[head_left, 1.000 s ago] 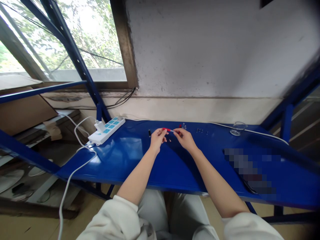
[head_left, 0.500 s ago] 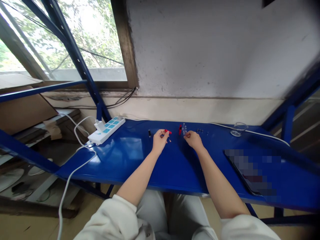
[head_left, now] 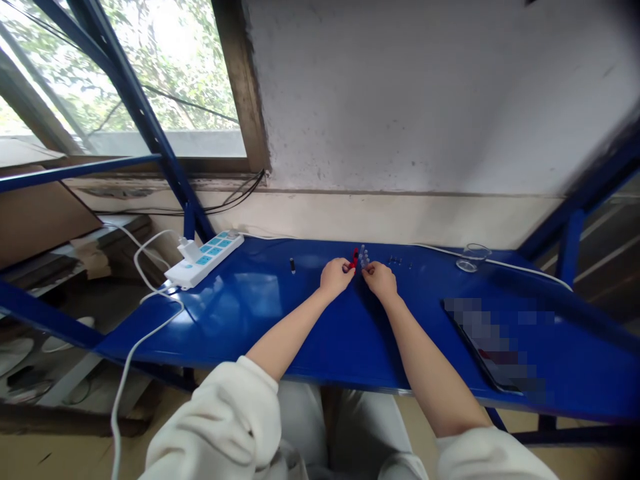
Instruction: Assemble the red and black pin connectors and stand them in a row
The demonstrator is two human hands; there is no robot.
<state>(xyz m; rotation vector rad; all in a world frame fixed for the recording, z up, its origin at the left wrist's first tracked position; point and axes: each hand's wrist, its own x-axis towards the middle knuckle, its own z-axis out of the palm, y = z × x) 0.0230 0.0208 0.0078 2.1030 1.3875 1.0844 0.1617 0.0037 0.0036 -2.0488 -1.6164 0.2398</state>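
Note:
My left hand point(head_left: 336, 276) is closed in a pinch at the middle of the table, with a small red piece point(head_left: 353, 264) at its fingertips. A red and black piece stands just behind it, and the two partly overlap. My right hand point(head_left: 381, 279) is closed too, its fingertips against the near end of a clear knobbed plastic strip point(head_left: 363, 255). Whether the fingers grip the strip or only touch it is hard to make out. Several tiny dark screw-like parts point(head_left: 395, 261) lie to the right of that hand. Left of my hands stands a small black-and-white cylinder point(head_left: 293, 266).
A white power strip point(head_left: 205, 260) with a plug and cable lies at the table's left. Toward the right back stands a clear glass cup point(head_left: 471, 259). A dark flat device point(head_left: 480, 347), partly blurred out, rests on the blue table point(head_left: 345, 340) at the right.
My left hand has moved right with the small red piece, up to the red and black piece beside the clear strip. My right hand stays near the strip. The view has shifted slightly.

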